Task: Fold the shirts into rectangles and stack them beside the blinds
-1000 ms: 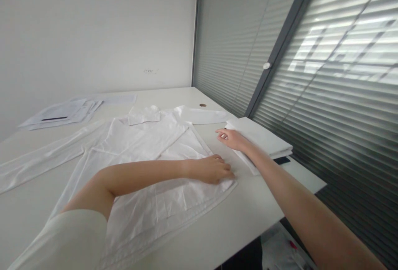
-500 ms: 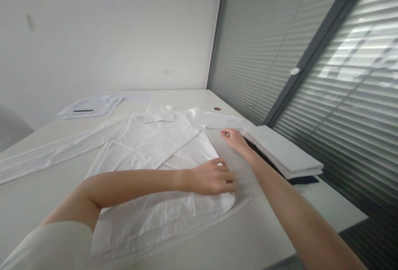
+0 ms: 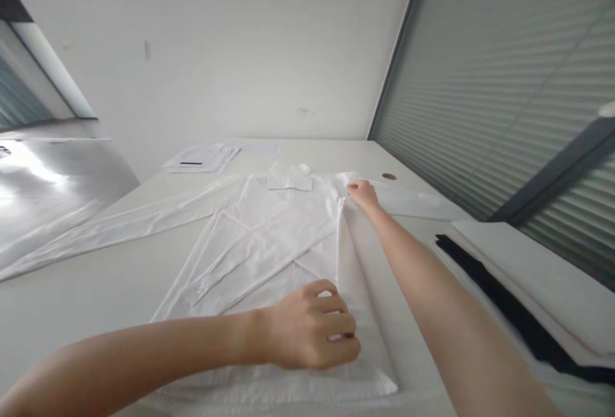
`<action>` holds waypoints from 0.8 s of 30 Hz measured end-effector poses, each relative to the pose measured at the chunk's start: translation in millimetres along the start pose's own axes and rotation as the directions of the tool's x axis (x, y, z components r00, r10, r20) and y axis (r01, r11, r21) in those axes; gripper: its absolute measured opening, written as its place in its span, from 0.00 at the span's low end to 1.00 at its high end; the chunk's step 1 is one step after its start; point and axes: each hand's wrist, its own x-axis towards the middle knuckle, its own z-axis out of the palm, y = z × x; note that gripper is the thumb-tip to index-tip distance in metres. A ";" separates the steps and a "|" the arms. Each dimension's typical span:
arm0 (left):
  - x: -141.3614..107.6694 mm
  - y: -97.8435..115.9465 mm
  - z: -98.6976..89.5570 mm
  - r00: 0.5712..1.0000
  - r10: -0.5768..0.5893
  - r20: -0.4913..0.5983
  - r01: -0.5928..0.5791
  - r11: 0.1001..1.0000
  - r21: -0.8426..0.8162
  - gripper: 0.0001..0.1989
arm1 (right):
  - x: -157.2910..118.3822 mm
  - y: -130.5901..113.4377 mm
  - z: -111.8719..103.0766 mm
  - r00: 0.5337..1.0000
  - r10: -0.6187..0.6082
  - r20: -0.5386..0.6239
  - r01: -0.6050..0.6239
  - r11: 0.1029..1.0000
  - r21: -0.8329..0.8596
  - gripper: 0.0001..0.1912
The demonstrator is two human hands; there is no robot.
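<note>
A white long-sleeved shirt (image 3: 273, 218) lies spread over the table, its collar (image 3: 289, 180) at the far end and its hem toward me. One sleeve stretches out to the left, another to the right, and creased folds cross its body. My left hand (image 3: 312, 327) is curled closed on the near right part of the shirt, hiding the cloth beneath it. Farther off, near the shoulder on the right, my right hand (image 3: 362, 194) pinches the shirt's side. Between both hands the fabric runs in a raised edge.
Folded white cloths (image 3: 542, 276) with a black piece (image 3: 494, 302) lie stacked on the right. Papers (image 3: 206, 156) rest at the back left. A round hole (image 3: 389, 176) is in the tabletop near the blinds (image 3: 480, 109).
My right hand has moved from beside the shirt onto its side near the shoulder and closed there. My left hand has come nearer, and the shirt's right side is lifted. The view has turned left.
</note>
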 end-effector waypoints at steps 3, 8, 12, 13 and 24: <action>-14.0 7.8 -3.4 0.998 -0.053 0.042 0.053 0.999 0.006 0.09 | 16.5 -19.7 15.9 0.998 0.065 0.005 -0.065 0.998 -0.025 0.15; -30.6 16.3 -5.1 0.989 -0.143 0.028 0.143 0.990 -0.013 0.10 | 41.9 -33.5 30.1 0.989 0.150 0.020 -0.149 0.987 -0.054 0.20; -39.8 20.4 -8.0 0.982 -0.190 -0.014 0.190 0.982 -0.017 0.09 | 57.8 -40.2 36.6 0.983 0.178 0.048 -0.175 0.983 -0.061 0.25; -41.7 21.3 -8.9 0.980 -0.200 -0.014 0.200 0.980 -0.016 0.08 | 61.2 -43.0 38.5 0.982 0.180 0.056 -0.176 0.983 -0.061 0.26; -61.6 31.9 1.5 0.933 -0.359 0.031 0.360 0.922 -0.144 0.08 | 78.3 -83.8 62.4 0.990 0.133 0.041 -0.127 0.985 -0.117 0.24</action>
